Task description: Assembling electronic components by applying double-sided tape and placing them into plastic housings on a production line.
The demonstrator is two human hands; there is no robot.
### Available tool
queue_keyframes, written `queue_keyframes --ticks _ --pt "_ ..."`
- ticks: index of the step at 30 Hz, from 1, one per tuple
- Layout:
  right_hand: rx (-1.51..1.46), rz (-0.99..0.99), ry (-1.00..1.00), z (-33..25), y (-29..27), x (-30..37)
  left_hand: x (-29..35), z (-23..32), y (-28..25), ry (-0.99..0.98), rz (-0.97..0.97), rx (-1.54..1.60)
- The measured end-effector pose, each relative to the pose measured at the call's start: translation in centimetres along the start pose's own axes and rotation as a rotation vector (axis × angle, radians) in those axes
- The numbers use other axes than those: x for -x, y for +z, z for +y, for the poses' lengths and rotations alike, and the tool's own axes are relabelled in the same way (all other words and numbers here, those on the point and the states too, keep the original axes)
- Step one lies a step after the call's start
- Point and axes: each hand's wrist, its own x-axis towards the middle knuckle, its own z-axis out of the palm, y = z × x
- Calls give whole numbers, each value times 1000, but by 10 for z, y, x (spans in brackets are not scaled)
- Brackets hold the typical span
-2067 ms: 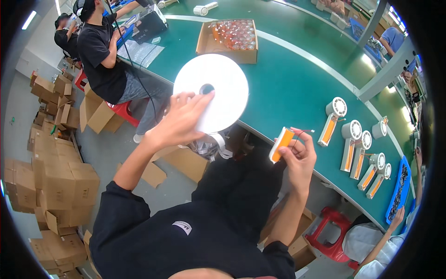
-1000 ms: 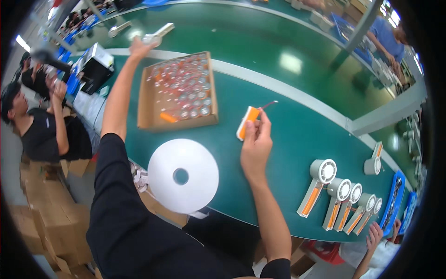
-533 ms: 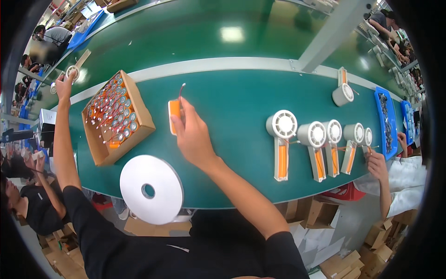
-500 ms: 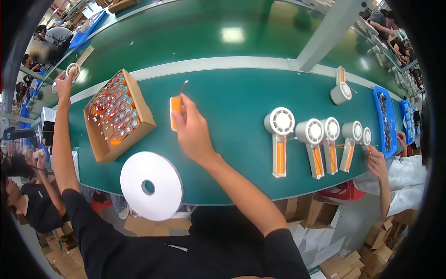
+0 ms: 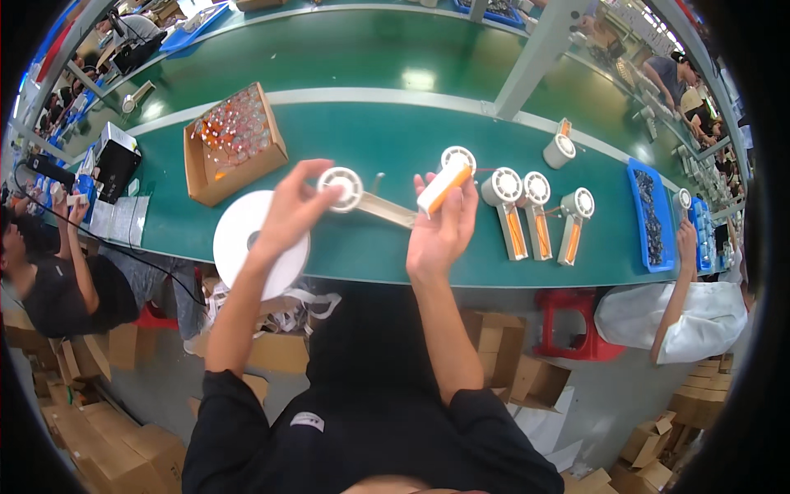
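Note:
My left hand pinches the round head of a white handheld fan housing. Its long open handle slants rightward toward my other hand. Palm up, my right hand grips an orange battery pack with a white strip along its upper face. The pack is tilted, close to the handle's end; I cannot tell whether they touch. Just beyond my right fingers lies a white fan, partly hidden. To its right stand more white fans with orange packs in their handles.
A cardboard box of wired orange packs stands at the left. A big white tape roll lies near the front edge, behind my left forearm. Another fan and a blue tray of dark parts sit rightward. Co-workers sit on both sides.
My left hand has come back from the far left, bringing the fan housing in front of me. My right hand has moved right and turned palm up, still holding the pack. The view has shifted.

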Motion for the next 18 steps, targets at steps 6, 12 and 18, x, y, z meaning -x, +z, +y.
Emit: queue_keyframes --ticks 6,12,18 --pt "105 49 8 -13 -30 33 19 -6 59 10 88 46" --pt "313 -47 5 -15 -54 47 17 -50 87 221 353 -244" --pt "312 -38 59 -20 -59 50 6 -27 101 411 452 -250"
